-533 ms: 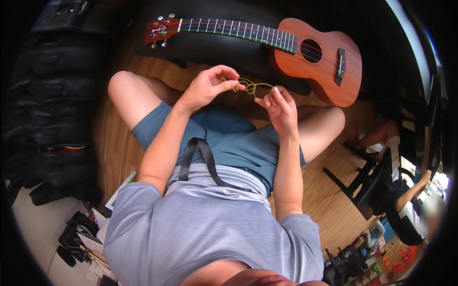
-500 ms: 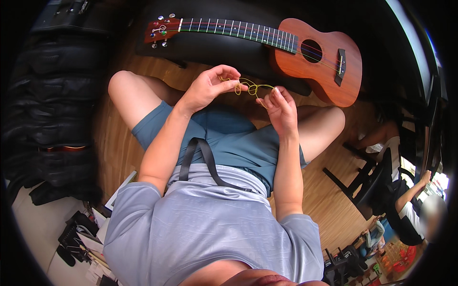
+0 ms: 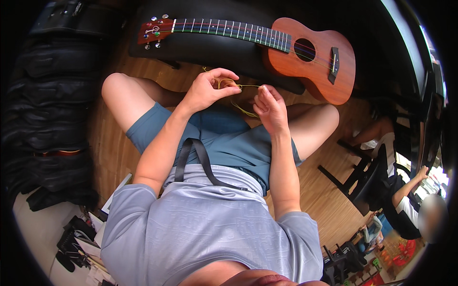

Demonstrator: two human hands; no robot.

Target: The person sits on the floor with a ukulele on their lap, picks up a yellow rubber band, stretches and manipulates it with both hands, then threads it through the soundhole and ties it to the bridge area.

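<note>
A thin yellow string (image 3: 249, 86), probably an instrument string, is stretched between my hands above my lap. My left hand (image 3: 204, 90) keeps its looped coils between thumb and fingers, with one end sticking up behind the hand. A short way to the right, my right hand (image 3: 272, 108) pinches the string between thumb and forefinger, the other fingers curled in. A loose loop hangs down between the two hands. Beyond them a brown wooden ukulele (image 3: 317, 78) lies face up, its neck pointing left, with coloured strings along the fretboard.
The ukulele rests on a black padded bench (image 3: 200, 51) in front of my knees. Black instrument bags (image 3: 52, 105) line the left side above a wooden floor (image 3: 112, 152). At the right, another person (image 3: 405, 195) sits by a black stool (image 3: 355, 186).
My right hand has drawn the string straighter, and the open loops between my hands have shrunk into my left hand. The whole view has shifted slightly.
</note>
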